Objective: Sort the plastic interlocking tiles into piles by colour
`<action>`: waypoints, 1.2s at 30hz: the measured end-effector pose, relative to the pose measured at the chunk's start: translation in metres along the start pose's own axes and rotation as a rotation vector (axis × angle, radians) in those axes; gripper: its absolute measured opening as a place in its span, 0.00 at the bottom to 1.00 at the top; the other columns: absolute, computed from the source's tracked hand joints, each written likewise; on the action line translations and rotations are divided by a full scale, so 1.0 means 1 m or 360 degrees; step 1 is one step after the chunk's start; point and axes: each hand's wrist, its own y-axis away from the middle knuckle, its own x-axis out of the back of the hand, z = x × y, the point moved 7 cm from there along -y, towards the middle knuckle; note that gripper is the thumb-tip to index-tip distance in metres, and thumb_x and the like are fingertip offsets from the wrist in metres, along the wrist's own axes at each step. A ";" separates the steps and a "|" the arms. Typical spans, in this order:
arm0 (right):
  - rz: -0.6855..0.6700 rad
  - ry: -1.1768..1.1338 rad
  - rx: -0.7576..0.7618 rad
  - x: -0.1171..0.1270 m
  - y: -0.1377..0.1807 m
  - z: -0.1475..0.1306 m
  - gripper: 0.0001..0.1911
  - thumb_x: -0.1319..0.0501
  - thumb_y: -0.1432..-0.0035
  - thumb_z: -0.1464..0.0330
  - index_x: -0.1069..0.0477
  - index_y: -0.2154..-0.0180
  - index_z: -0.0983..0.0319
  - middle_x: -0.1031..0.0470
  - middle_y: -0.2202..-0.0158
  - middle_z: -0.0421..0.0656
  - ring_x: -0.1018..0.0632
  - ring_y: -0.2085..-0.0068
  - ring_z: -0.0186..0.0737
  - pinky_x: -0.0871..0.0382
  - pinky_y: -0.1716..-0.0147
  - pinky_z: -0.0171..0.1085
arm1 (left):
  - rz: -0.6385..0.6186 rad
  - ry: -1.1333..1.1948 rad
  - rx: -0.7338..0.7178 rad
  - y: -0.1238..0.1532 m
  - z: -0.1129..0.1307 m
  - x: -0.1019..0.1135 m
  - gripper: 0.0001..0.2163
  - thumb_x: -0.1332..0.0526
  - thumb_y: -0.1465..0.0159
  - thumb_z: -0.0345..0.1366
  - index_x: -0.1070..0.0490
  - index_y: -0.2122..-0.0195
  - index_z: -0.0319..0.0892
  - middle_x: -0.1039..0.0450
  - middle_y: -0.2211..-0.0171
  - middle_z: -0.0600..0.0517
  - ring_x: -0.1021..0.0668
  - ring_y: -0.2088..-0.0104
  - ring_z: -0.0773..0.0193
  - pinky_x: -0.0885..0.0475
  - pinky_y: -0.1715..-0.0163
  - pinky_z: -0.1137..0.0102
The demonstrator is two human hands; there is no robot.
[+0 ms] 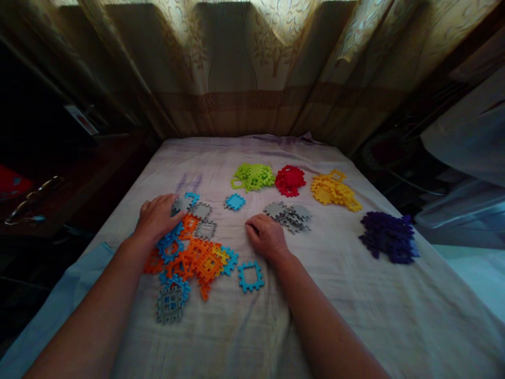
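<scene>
My left hand (157,216) rests at the far edge of a mixed heap (189,258) of orange, blue and grey interlocking plastic tiles, its fingers curled round a grey tile (180,204). My right hand (266,236) lies on the cloth with its fingers curled under, just left of a grey tile pile (290,216); nothing shows in it. A single blue tile (234,201) lies between my hands, farther out. A blue frame tile (251,276) sits near my right wrist.
Sorted piles lie across the far part of the pale sheet (355,316): green (253,176), red (290,180), yellow (334,192), and purple (389,237) at the right edge. Curtains (252,68) hang behind. A dark wooden table (59,179) stands to the left.
</scene>
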 end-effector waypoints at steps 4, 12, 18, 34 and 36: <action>-0.0024 -0.0005 -0.0027 0.000 -0.001 0.001 0.09 0.42 0.38 0.71 0.23 0.65 0.59 0.20 0.62 0.46 0.22 0.58 0.42 0.30 0.56 0.37 | -0.0096 -0.0016 -0.0042 -0.009 0.004 -0.010 0.26 0.44 0.36 0.46 0.32 0.39 0.40 0.26 0.43 0.39 0.26 0.42 0.42 0.39 0.39 0.47; 0.0020 -0.0207 -0.0095 0.002 0.000 0.002 0.09 0.42 0.39 0.70 0.22 0.62 0.59 0.19 0.60 0.47 0.22 0.58 0.42 0.29 0.55 0.39 | 0.0317 0.0326 -0.0043 0.023 0.029 0.022 0.27 0.42 0.36 0.48 0.35 0.38 0.42 0.24 0.46 0.43 0.22 0.47 0.47 0.30 0.45 0.55; 0.0080 -0.1066 -0.0406 -0.004 -0.002 0.006 0.19 0.40 0.41 0.60 0.26 0.51 0.60 0.20 0.63 0.43 0.22 0.66 0.37 0.28 0.67 0.35 | 0.0359 0.0657 -0.0537 0.054 0.097 0.012 0.30 0.39 0.36 0.46 0.43 0.34 0.45 0.24 0.45 0.47 0.23 0.46 0.53 0.29 0.45 0.57; 0.0252 -0.0869 -0.0578 0.065 -0.004 0.060 0.16 0.41 0.47 0.58 0.22 0.63 0.61 0.21 0.71 0.41 0.24 0.70 0.37 0.31 0.69 0.35 | 0.0279 0.0376 -0.0353 0.045 0.079 -0.004 0.21 0.44 0.34 0.43 0.31 0.41 0.44 0.30 0.39 0.42 0.30 0.38 0.47 0.41 0.36 0.48; 0.0271 -0.0755 -0.0645 0.081 0.000 0.079 0.16 0.41 0.48 0.58 0.21 0.64 0.61 0.20 0.70 0.42 0.24 0.70 0.38 0.31 0.69 0.36 | 0.0239 0.0293 -0.0233 0.040 0.063 -0.007 0.20 0.45 0.33 0.43 0.29 0.43 0.43 0.29 0.40 0.42 0.30 0.38 0.46 0.41 0.37 0.47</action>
